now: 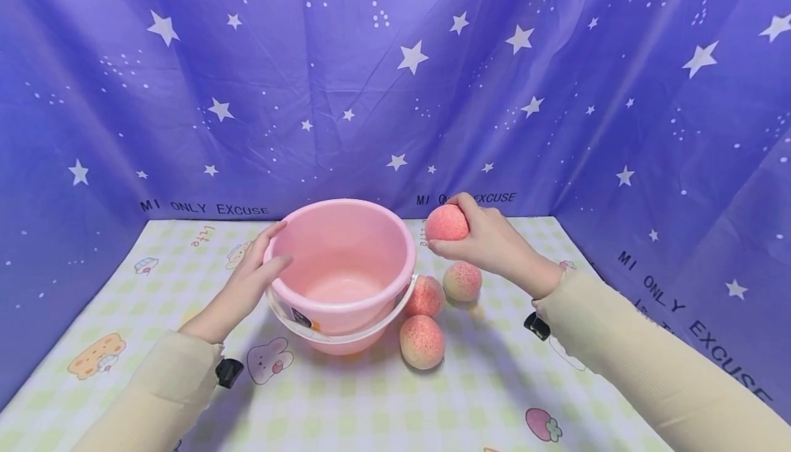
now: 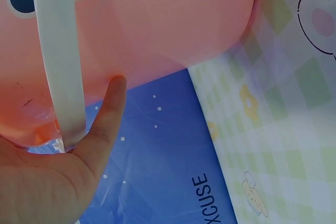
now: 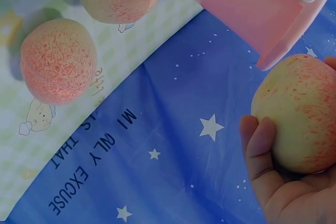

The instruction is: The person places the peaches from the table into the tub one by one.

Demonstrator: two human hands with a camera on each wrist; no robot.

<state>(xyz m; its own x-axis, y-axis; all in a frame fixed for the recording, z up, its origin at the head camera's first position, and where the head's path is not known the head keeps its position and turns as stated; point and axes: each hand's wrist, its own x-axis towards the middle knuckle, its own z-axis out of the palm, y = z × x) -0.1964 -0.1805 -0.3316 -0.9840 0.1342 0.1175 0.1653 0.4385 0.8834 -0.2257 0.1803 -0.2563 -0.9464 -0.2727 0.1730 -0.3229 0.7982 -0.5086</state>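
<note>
Pink bucket (image 1: 343,266) being steadied while a peach (image 1: 446,223) is being held beside its rim.
Left hand (image 1: 247,280) is pressing relaxed fingers against the bucket wall; right hand (image 1: 494,242) is gripping the peach, three more peaches (image 1: 423,341) lying below it.

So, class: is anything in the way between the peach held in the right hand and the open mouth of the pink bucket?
Nothing visible is. The right hand holds the peach in the air just beside the pink bucket rim, level with its open top. The bucket looks empty inside, and the left hand rests on the far side of the rim.
</note>
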